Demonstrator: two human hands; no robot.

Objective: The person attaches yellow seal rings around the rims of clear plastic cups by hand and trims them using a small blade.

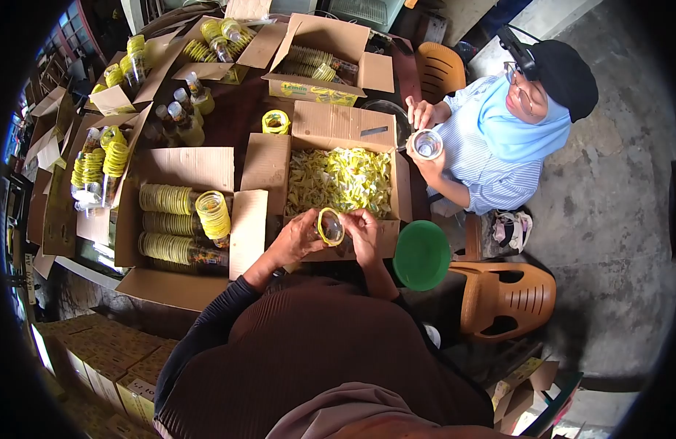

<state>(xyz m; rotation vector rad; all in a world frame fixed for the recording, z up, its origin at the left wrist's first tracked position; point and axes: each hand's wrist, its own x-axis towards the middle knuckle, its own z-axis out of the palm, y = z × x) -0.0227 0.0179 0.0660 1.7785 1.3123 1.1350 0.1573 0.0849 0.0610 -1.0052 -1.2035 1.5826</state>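
While a yellow-rimmed cup (330,227) is grasped by the left hand (300,238), it is seemingly adjusted at two o'clock by the right hand (362,231) (grip cannot be told); steady support is called for.

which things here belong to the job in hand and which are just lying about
Likely part of the job:
cup in the left hand, right hand at its rim
yellow pieces in their box
stacked cups

Probably just lying about:
green tub, untouched
orange chairs

4 corners black, edges bowed; yellow packets (367,175) bright.
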